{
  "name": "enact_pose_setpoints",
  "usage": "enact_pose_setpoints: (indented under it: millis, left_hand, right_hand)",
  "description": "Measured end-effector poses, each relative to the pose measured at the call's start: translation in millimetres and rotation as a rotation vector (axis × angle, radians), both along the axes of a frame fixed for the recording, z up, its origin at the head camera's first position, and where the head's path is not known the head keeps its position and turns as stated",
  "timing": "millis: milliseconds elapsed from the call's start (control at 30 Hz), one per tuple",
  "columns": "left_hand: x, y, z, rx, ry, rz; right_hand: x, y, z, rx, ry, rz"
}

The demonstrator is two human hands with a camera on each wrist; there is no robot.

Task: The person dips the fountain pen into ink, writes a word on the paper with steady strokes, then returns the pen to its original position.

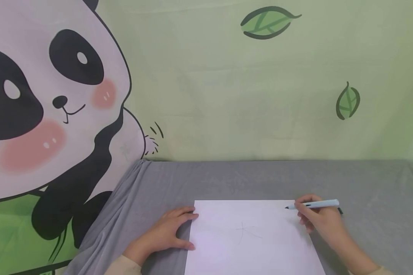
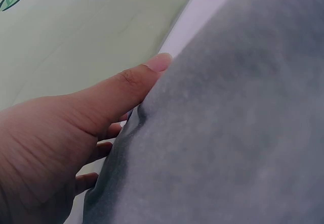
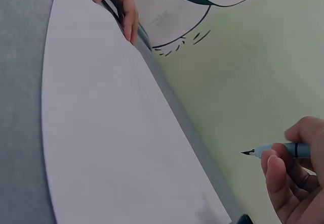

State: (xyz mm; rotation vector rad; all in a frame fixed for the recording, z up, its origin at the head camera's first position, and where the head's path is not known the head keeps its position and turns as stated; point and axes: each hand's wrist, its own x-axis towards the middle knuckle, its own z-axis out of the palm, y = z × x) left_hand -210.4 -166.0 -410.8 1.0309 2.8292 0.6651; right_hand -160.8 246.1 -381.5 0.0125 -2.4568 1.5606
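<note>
A white sheet of paper (image 1: 223, 256) lies on the grey cloth, with faint thin crossing strokes (image 1: 242, 229) drawn near its upper middle. My left hand (image 1: 161, 231) rests at the sheet's left edge, fingers spread and the thumb (image 2: 124, 90) touching the margin. Over the top right corner, my right hand (image 1: 325, 221) pinches a light-blue pen (image 1: 325, 204) between thumb and fingers. The pen lies nearly level, its dark pointed tip (image 3: 248, 152) facing left. In the right wrist view that tip appears apart from the sheet.
Grey cloth (image 1: 261, 179) covers the table around the paper. A small dark object (image 1: 340, 210) shows just behind the right hand; its kind is unclear. Behind the table hangs a pale green backdrop (image 1: 206, 95) with a printed panda (image 1: 99, 152) and leaves.
</note>
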Motion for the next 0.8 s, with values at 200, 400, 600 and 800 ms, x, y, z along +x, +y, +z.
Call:
enact_pose_setpoints:
  millis: [200,400,600,800]
  left_hand:
    - [-0.2,-0.4,-0.3,-0.002,-0.007,0.002]
    - [-0.6,-0.8,-2.2,-0.015,0.006,0.001]
    - [-0.6,-0.4,-2.5,-0.007,0.022,-0.003]
    - [-1.2,-0.2,-2.8,-0.013,0.023,-0.001]
  right_hand:
    - [1.2,11.9,0.8,-0.106,-0.01,-0.033]
    - [2.6,23.5,0.0,-0.213,0.003,-0.026]
    - [4.5,34.5,-2.9,-0.166,0.079,-0.025]
    - [5.5,43.8,-1.4,-0.168,0.086,-0.064]
